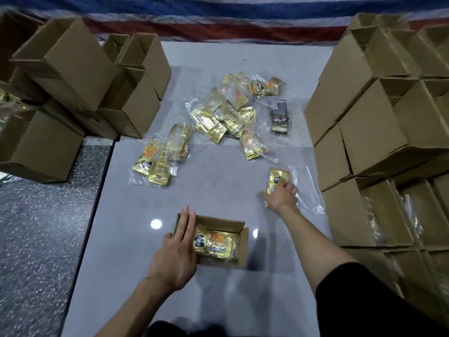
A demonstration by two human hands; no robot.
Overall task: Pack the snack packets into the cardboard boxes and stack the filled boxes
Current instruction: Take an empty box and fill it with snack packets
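An open cardboard box (239,249) lies on the grey floor tile in front of me, with gold snack packets (215,242) inside. My left hand (176,249) rests on the box's left side, fingers straight along its flap. My right hand (283,194) reaches forward right and grips a gold snack packet (277,177) in clear plastic wrap. Several more gold packets (218,117) lie scattered in the middle of the tile, and another group (158,156) lies to the left. A dark packet (279,117) lies at the right of the pile.
Empty open boxes (73,76) are piled at the left. Stacked boxes (379,122) form a wall at the right, some lower ones (388,215) showing packets inside. A speckled dark floor (41,227) lies left of the tile. A striped tarp (218,18) runs along the back.
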